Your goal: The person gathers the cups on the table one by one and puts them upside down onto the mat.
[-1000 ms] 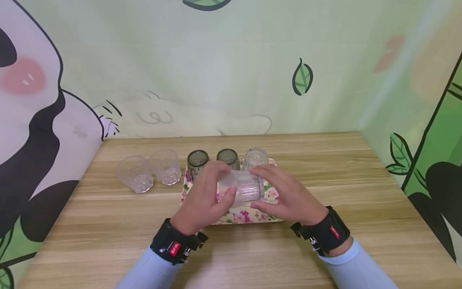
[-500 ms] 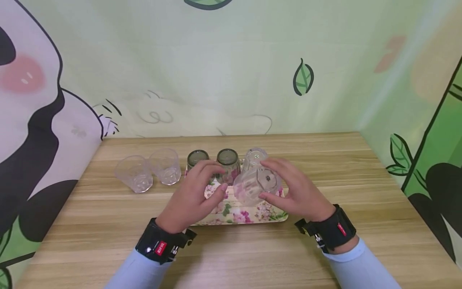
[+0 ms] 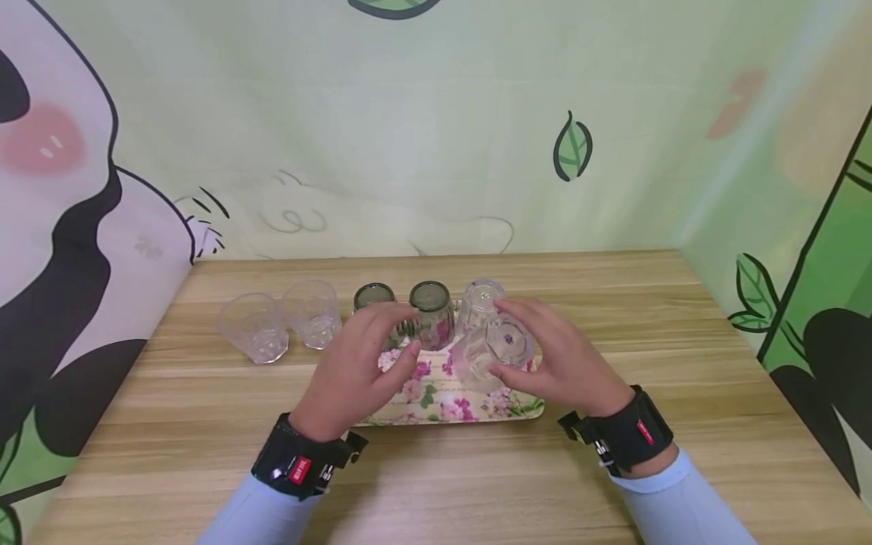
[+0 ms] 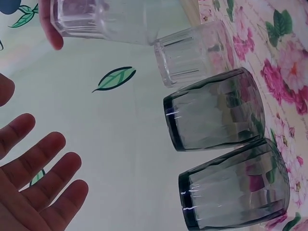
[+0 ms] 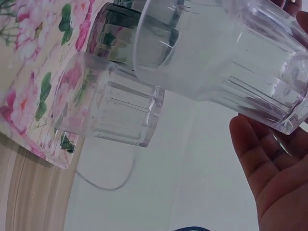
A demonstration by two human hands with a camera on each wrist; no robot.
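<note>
My right hand (image 3: pixel 565 359) grips a clear glass (image 3: pixel 480 356) near its base, tilted mouth-down above the floral tray (image 3: pixel 422 405). In the right wrist view the held glass (image 5: pixel 216 57) hangs off the tray surface, its wide rim towards the tray. My left hand (image 3: pixel 361 363) is held over the tray's left side with fingers spread and nothing in them. Behind the hands, two smoky grey glasses (image 3: pixel 431 318) and one clear glass (image 3: pixel 482 295) stand upside down in a row on the tray. The left hand partly hides the leftmost grey glass (image 4: pixel 231 185).
Two clear glasses, one nearer (image 3: pixel 255 333) and one farther (image 3: pixel 313 318), stand upright left of the tray on the wooden table (image 3: pixel 490 484). A printed cloth wall (image 3: pixel 409 151) rises behind the table's back edge.
The left hand has let go of the clear glass and drawn back to the left. The right hand has turned the glass from lying sideways to mouth-down and moved it slightly right.
</note>
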